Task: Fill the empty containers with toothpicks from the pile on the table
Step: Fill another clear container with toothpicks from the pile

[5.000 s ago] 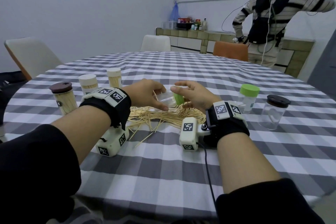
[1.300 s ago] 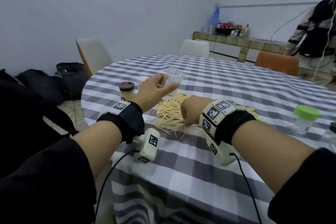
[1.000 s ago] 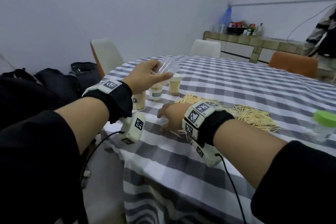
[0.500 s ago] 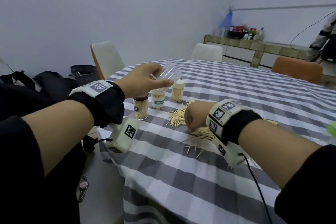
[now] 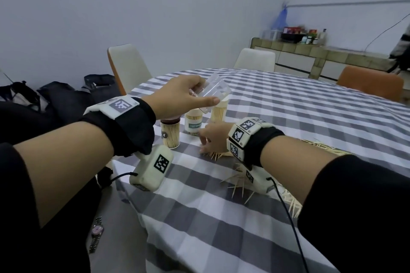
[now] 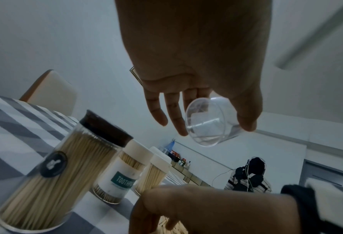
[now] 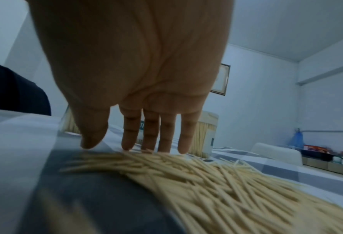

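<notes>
A: How far along are we?

B: I see three filled jars (image 5: 193, 122) standing on the table (image 5: 310, 117). My left hand (image 5: 177, 97) pinches an empty clear container (image 5: 213, 93) aloft; my right hand (image 7: 138, 88), fingers spread, touches the toothpick pile (image 7: 216, 178), nothing gathered yet

The left grip (image 6: 196, 98) holds a clear empty container (image 6: 210, 121) between thumb and fingertips, tilted. Below and left of it stand three full toothpick jars (image 6: 52, 171) on the checked counter (image 6: 10, 114); beneath it, the right grip (image 6: 206, 205).
</notes>
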